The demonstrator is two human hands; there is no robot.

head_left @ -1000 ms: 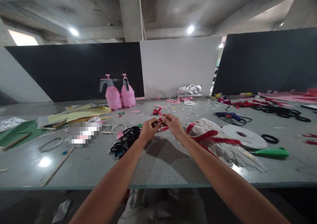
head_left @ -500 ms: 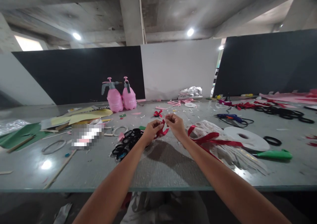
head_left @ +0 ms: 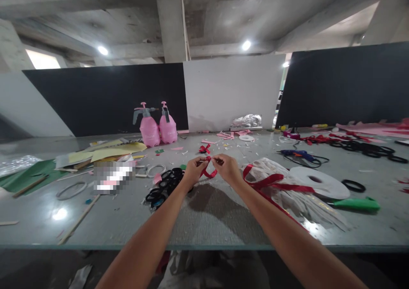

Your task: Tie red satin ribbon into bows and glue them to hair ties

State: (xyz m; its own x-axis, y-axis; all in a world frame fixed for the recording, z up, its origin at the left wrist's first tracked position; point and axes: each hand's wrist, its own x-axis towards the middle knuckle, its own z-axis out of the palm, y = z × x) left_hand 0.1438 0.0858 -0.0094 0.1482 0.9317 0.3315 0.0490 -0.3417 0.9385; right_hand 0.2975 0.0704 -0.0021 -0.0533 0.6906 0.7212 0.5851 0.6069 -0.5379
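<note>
Above the middle of the table, my left hand [head_left: 195,170] pinches a short red ribbon [head_left: 209,174], which curves in a loop between both hands. My right hand [head_left: 225,166] is closed, its fingertips pressed together at the ribbon's other end. Just beyond the hands lies a small red ribbon bow [head_left: 204,148]. Black hair ties [head_left: 164,184] are heaped beside my left hand. A longer red ribbon [head_left: 266,179] trails over white strips [head_left: 287,199] to the right of my right hand.
Two pink spray bottles [head_left: 150,131] stand at the back. A white roll [head_left: 319,182], a green-handled tool [head_left: 358,204], a blue glue gun [head_left: 295,153] and a black ring [head_left: 353,185] lie on the right. Yellow sheets [head_left: 105,153] and a wooden stick [head_left: 79,218] lie on the left of the table [head_left: 220,229].
My right hand has lowered slightly and turned inward toward the left hand. The red ribbon now bends into a rounder loop between them. The view has shifted slightly.
</note>
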